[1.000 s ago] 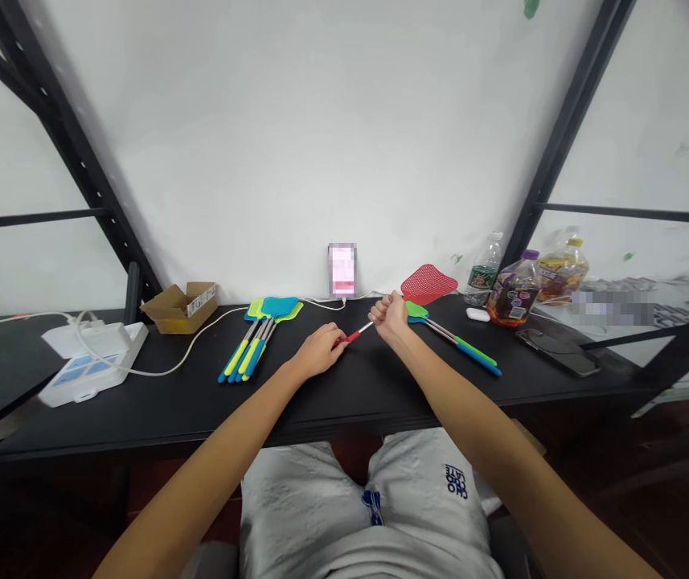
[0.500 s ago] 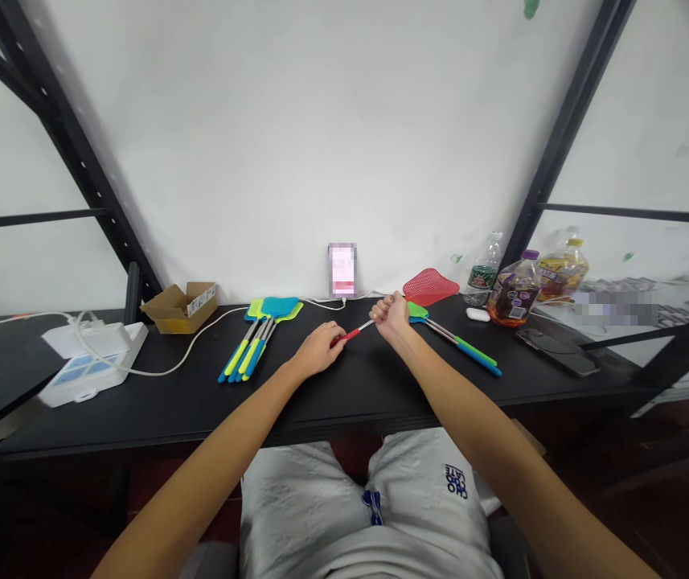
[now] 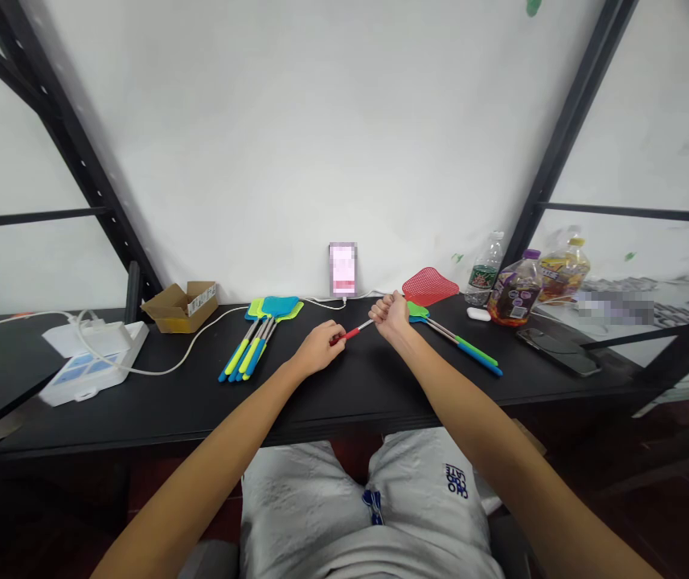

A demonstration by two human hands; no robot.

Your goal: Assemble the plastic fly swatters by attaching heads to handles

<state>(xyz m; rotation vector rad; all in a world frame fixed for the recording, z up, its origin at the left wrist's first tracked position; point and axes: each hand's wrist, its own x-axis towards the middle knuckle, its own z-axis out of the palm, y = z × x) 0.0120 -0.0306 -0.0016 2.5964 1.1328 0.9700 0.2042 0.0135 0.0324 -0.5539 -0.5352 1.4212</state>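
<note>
A fly swatter [image 3: 430,285] with a red mesh head, a silver rod and a red grip is held between my two hands over the black table. My left hand [image 3: 320,347] is closed round the red grip. My right hand [image 3: 391,312], closed too, grips the rod near the red head. Left of my hands lies a pile of blue and yellow-green fly swatters [image 3: 260,342], their heads toward the wall. Beyond my right wrist, a green and a blue fly swatter [image 3: 465,350] lie side by side, their heads partly covered by my hand.
A lit phone [image 3: 342,269] leans on the wall, its white cable plugged in. To the left are an open cardboard box [image 3: 180,312] and a white power strip [image 3: 94,362]. Several bottles [image 3: 516,289], a white earphone case [image 3: 478,314] and a dark phone [image 3: 558,351] occupy the right side.
</note>
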